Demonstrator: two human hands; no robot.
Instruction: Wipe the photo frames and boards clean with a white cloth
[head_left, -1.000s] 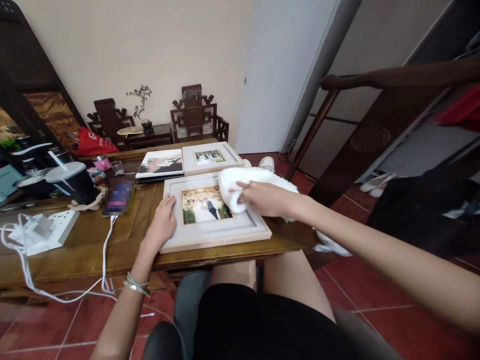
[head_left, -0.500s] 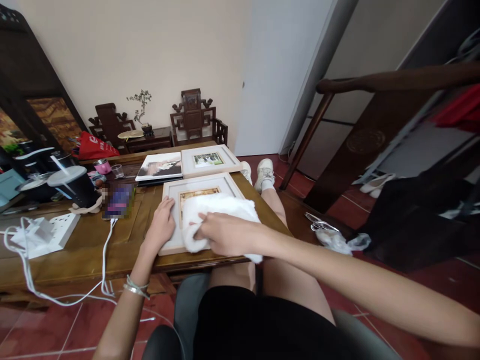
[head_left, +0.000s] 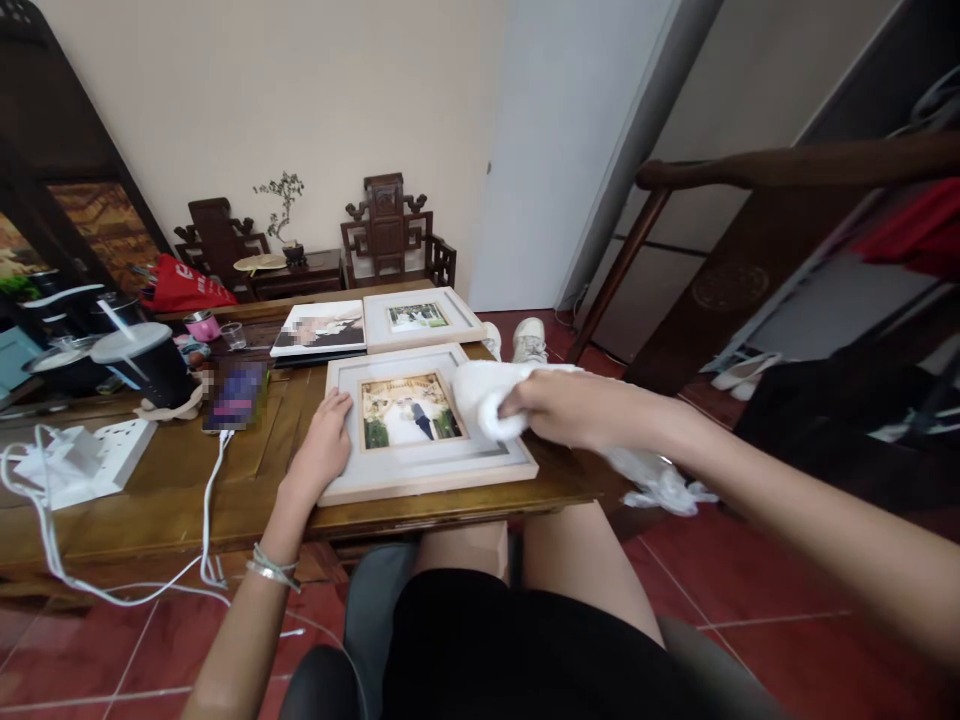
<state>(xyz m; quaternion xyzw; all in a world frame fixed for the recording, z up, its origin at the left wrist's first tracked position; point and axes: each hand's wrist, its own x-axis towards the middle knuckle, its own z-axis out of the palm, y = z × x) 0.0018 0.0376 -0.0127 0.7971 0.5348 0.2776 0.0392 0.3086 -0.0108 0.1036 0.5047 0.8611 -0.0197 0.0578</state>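
A light wooden picture frame with a wide pale mat and a wedding photo lies flat on the wooden table. My left hand grips its left edge, fingers resting on the rim. In my right hand is a bunched white cloth, which covers part of the frame's right side. Behind it lies a second light picture frame with a smaller photo. To that one's left, a white-edged photo panel rests on a dark one.
A phone with a charging cable, a black cup with a straw and a white power strip are on the table's left. A pink jar and a clear cup stand farther back. A wooden chair rail rises at right.
My right hand has moved right and slightly away from me with the cloth, uncovering the wedding photo. The left hand stays at the frame's left edge.
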